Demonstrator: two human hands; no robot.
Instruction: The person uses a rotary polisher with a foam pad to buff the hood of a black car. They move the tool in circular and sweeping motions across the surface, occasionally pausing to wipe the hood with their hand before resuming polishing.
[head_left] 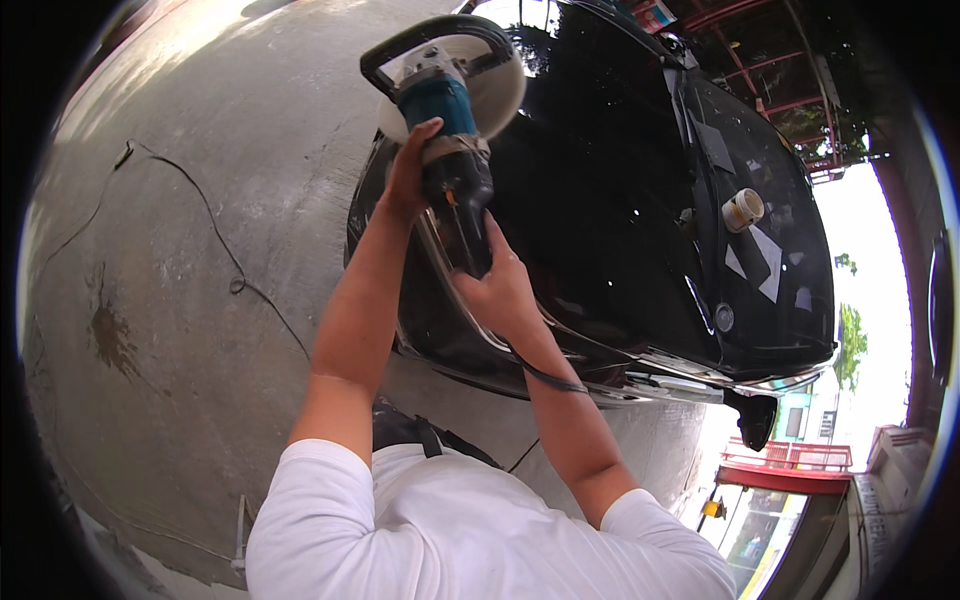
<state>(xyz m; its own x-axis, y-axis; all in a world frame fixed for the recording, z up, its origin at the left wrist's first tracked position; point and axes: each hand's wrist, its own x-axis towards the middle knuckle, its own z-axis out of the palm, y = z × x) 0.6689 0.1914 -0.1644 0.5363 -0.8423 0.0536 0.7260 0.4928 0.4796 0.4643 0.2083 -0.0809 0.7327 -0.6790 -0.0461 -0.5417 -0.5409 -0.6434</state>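
Note:
With both hands I hold a blue and black car polisher [445, 108] over the front of a black car's hood [590, 190]. Its round white pad [508, 90] faces the hood, and a black loop handle [440, 32] arches over its head. My left hand [404, 178] is closed around the blue-and-black body from the left side. Farther back, my right hand [500, 285] grips the black rear handle. A dark cord passes by my right wrist. Whether the pad touches the paint, I cannot tell.
A small open tub [742, 210] stands on the windshield beside white paper [765, 262]. The car's side mirror [755, 415] juts out at the lower right. On the concrete floor [200, 220] at left lie a looped black cord [215, 225] and a dark wet stain [112, 335].

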